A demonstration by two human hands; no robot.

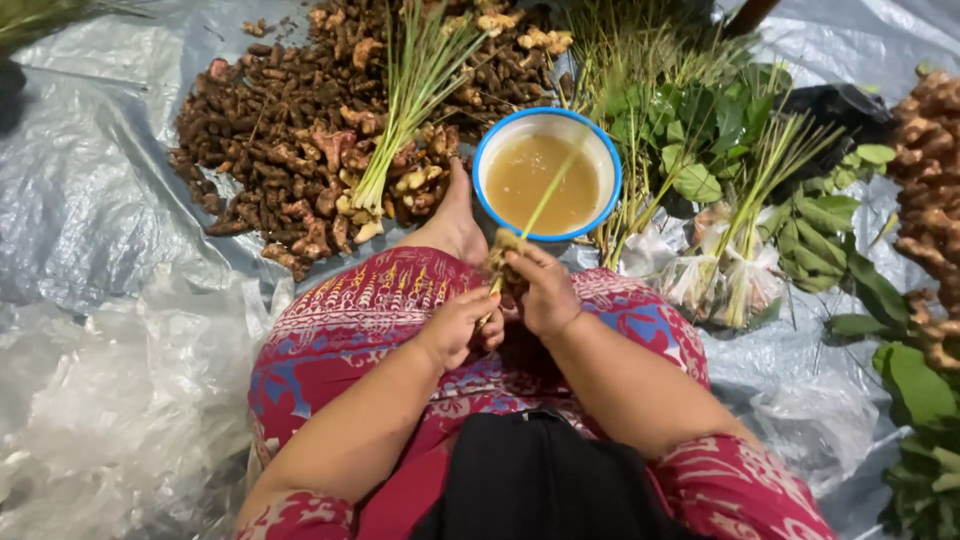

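Over my lap, both hands work on one lemongrass stalk [545, 200] whose green top reaches out over a blue-rimmed bowl [490, 150] of murky brown water. My right hand [545, 290] grips the stalk's dirty root end [503, 250]. Just below it, my left hand [462, 325] pinches the lower part of the same stalk. My bare foot [455, 215] rests next to the bowl.
A pile of brown rhizomes [290, 130] lies at the upper left with a lemongrass bundle [410, 90] on it. Leafy greens and tied bundles [740, 230] sit to the right, more roots [930, 180] at the far right. Clear plastic sheeting [110, 380] covers the ground.
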